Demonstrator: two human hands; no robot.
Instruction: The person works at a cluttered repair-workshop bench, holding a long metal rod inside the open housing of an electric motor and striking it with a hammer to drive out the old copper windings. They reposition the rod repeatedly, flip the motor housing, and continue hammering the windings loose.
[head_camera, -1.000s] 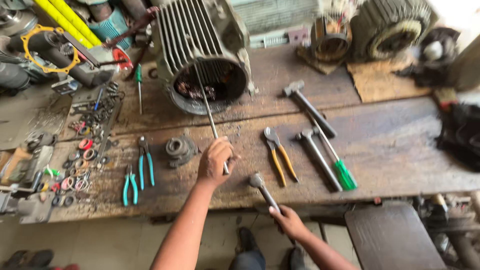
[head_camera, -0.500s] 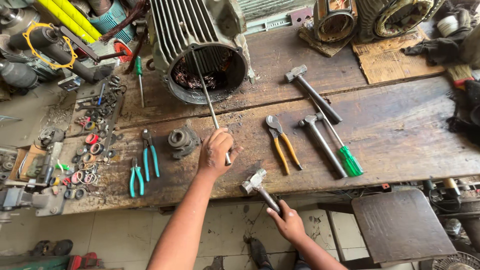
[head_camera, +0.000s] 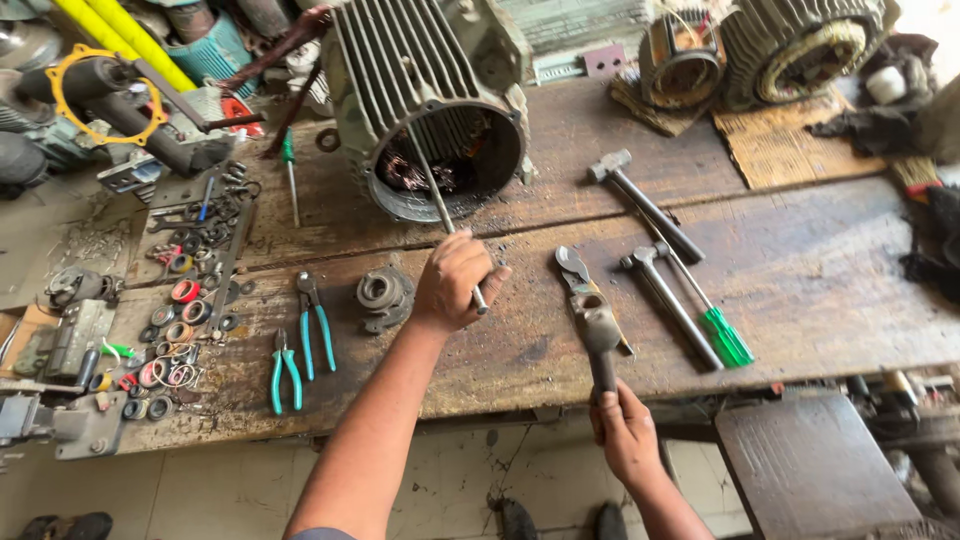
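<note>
My left hand (head_camera: 455, 285) grips a thin steel rod (head_camera: 432, 190) that slants up into the open end of a grey finned motor housing (head_camera: 400, 70), where copper windings (head_camera: 410, 175) show. My right hand (head_camera: 625, 435), below the bench edge, holds a hammer by its handle. The hammer head (head_camera: 597, 322) hovers over yellow-handled cutters (head_camera: 571, 264) lying on the wooden bench (head_camera: 820, 270).
Two more hammers (head_camera: 645, 205) (head_camera: 665, 290) and a green-handled screwdriver (head_camera: 722, 335) lie to the right. Teal pliers (head_camera: 312, 325) (head_camera: 283, 365), a round metal part (head_camera: 383, 293) and several rings (head_camera: 175, 330) lie left. Other motors (head_camera: 800, 45) stand at the back. A metal stool (head_camera: 810, 460) is below right.
My right hand has swung the hammer up and to the right, so its head now sits over the cutters. My left hand keeps the rod in the housing.
</note>
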